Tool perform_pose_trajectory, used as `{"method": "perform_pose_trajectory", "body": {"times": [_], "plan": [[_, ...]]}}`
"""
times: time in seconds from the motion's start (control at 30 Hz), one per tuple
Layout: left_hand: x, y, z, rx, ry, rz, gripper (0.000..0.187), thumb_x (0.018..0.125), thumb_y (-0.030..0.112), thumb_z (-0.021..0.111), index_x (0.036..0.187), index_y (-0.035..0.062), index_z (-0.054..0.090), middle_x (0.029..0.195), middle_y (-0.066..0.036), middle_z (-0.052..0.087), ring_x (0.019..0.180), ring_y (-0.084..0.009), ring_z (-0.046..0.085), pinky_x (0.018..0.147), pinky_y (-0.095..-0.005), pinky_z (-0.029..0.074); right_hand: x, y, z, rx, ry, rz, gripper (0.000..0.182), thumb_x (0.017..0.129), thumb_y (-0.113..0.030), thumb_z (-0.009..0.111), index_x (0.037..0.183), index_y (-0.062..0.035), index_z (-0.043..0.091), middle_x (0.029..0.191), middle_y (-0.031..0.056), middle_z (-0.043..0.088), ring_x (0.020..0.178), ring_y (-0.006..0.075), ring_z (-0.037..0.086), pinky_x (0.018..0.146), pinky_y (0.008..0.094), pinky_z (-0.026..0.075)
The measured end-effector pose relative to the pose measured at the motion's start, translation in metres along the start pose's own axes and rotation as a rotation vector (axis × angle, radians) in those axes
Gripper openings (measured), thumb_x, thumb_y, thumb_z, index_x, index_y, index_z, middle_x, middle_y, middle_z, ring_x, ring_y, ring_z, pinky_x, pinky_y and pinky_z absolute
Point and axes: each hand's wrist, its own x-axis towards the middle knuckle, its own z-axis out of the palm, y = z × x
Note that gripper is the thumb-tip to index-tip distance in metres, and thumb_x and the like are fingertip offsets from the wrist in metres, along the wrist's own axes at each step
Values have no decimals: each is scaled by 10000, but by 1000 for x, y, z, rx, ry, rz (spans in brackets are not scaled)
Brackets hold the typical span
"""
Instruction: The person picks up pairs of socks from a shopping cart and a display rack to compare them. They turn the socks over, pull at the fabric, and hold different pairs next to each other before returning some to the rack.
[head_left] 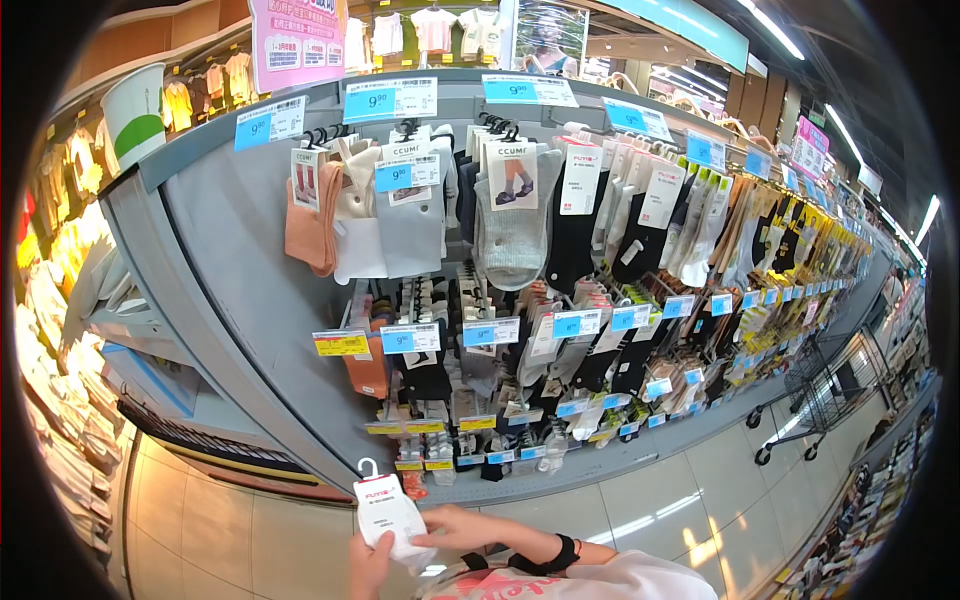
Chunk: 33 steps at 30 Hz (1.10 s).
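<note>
A pair of white socks (pixel 408 545) with a white card header and a white plastic hook is in front of me, low in the head view. My left hand (pixel 370 562) is closed on its lower left edge, the thumb lying on the front of the card. From the right, my right hand (pixel 455 527) pinches the socks' right side, with its arm reaching across and a black band near the elbow. The hook points up. Beyond my hands hangs a rack of packaged socks, including a grey pair (pixel 512 235) and an orange pair (pixel 312 235).
Blue price tags (pixel 390 99) line the grey display panel (pixel 230 250), which runs away to the right. A shopping cart (pixel 825 385) stands on the tiled floor (pixel 590 510) at right. A white-and-green cup (pixel 135 115) sits on the panel's left top corner.
</note>
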Motion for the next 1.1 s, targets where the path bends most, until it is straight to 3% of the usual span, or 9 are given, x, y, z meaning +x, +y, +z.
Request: {"method": "perform_pose_trajectory", "body": {"times": [0.07,0.3,0.33,0.4,0.57,0.73,0.87,0.97,1.1], "plan": [[1,3,0,7,-54,14,275,758,84,553,987,-62,513,900,-99,586,820,-149,548,727,-277,438,-2,4,17,3,-60,273,290,858,-239,454,998,8,510,826,76,583,724,124,538,665,282,450],[-33,31,-15,125,-70,11,371,759,156,564,1072,-22,478,968,-94,568,878,-156,520,763,-287,409,-6,-2,48,154,-28,282,322,874,-274,427,1001,9,516,809,40,568,722,93,510,635,262,437],[-38,39,-17,199,-123,-154,382,748,177,582,1061,-20,488,967,-95,567,878,-160,520,757,-289,411,-4,-1,51,154,-30,279,322,874,-274,427,1001,9,516,809,40,568,722,93,510,635,262,437],[-47,39,-26,272,-171,-329,393,737,197,601,1050,-17,498,967,-96,565,879,-163,520,751,-291,413,-5,-3,54,184,76,255,298,873,-247,432,1021,-4,519,848,27,566,748,84,502,653,260,435],[-46,4,-36,109,-351,-52,325,741,112,592,1008,-52,509,897,-95,587,828,-140,546,724,-275,441,-11,2,47,203,326,269,303,867,-236,438,1055,-5,496,879,38,561,765,76,493,661,239,426],[-45,18,-37,458,-470,-172,400,717,186,631,1030,-31,505,825,-95,596,745,-122,567,666,-261,452,-17,-4,44,93,654,170,279,844,-169,474,1054,12,505,973,59,566,868,106,508,749,263,421],[-44,41,-19,259,-459,-183,327,776,173,576,1015,-36,502,816,-56,586,677,-96,567,559,-216,451,-19,-37,33,205,769,130,259,847,-124,459,1040,44,500,953,77,579,840,119,532,734,265,434],[-33,37,-13,174,-502,-94,296,781,172,574,996,-24,518,758,-29,570,588,-66,504,517,-202,418,-25,-52,29,241,861,62,255,853,-156,456,1034,20,493,877,57,583,712,83,562,544,202,466],[-32,36,-9,108,-554,-130,225,811,172,520,929,-17,544,706,-26,561,608,-78,498,545,-214,400,-39,-54,28,225,917,73,265,850,-163,460,1046,13,490,849,63,587,673,81,566,500,195,461]]}}
